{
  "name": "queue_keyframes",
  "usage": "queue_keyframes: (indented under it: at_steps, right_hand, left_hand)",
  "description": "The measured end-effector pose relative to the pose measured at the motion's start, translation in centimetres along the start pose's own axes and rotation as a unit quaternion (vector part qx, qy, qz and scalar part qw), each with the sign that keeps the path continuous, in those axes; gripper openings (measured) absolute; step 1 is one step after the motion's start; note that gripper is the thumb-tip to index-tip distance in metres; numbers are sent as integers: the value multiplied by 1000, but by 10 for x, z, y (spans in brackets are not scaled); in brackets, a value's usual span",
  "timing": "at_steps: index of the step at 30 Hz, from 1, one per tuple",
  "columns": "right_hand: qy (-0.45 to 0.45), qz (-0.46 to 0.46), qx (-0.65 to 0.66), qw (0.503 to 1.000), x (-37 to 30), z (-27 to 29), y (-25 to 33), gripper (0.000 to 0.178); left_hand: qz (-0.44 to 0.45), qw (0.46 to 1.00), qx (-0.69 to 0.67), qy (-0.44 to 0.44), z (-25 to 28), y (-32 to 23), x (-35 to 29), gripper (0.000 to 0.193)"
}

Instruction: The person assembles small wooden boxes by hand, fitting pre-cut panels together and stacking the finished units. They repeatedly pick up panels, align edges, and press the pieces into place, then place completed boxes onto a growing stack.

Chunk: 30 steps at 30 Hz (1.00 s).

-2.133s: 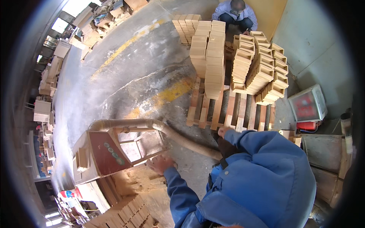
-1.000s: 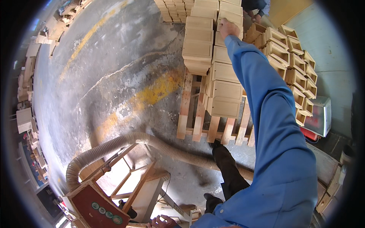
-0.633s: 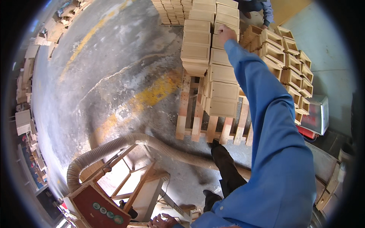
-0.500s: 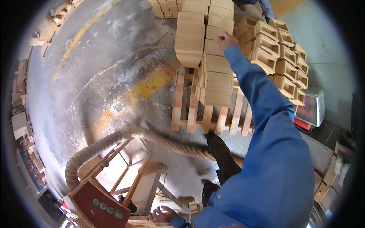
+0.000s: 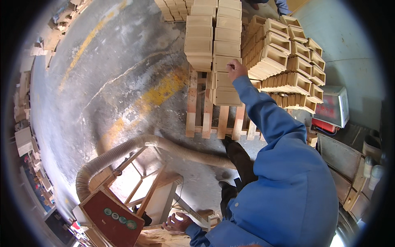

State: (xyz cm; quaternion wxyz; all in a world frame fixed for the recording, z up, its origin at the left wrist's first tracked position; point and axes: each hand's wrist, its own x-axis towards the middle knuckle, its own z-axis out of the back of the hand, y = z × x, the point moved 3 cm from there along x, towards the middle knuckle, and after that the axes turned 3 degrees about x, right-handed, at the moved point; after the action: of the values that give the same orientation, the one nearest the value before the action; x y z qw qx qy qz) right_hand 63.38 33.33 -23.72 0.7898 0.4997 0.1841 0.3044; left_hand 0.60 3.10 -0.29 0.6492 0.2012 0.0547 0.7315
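Observation:
My right hand (image 5: 237, 70) reaches out over a row of pale wooden boxes (image 5: 227, 78) with flat panelled tops. Its fingers are curled closed just above or touching one box; whether anything small sits in them is hidden. The boxes stand in rows on a wooden pallet (image 5: 206, 119). Low in the view, my left hand (image 5: 177, 223) is open with fingers apart and slightly bent. It is beside a wooden-framed machine with a dark red panel (image 5: 109, 218), and nothing shows in it.
Open-ended wooden boxes (image 5: 279, 57) are stacked right of the row. A ribbed hose (image 5: 123, 151) curves across the floor by my foot. A silver-and-red case (image 5: 331, 109) stands by the wall. Another person's sleeve (image 5: 282, 6) shows at the top.
My right hand has come nearer along the row of boxes, its fingers still curled. The view has shifted slightly. My left hand stays low beside the machine.

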Motion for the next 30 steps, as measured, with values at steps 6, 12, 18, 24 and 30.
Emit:
queue_keyframes:
  at_steps: [6,12,18,24,30]
  right_hand:
    - [-52,50,-30,997,23,-18,0,13]
    - [-49,15,70,996,25,16,8,11]
    - [-56,44,20,997,26,19,13,11]
    - [-32,-40,1,999,7,-7,-11,16]
    - [45,-139,-3,989,-106,19,-17,31]
  left_hand:
    - [5,1000,-21,-20,-1,3,-3,13]
    - [-8,1000,-19,-20,-1,5,-4,13]
    - [4,1000,-21,-17,0,4,-4,15]
    - [13,1000,-20,-16,1,4,-5,14]
    - [28,998,-48,-5,-4,11,-8,15]
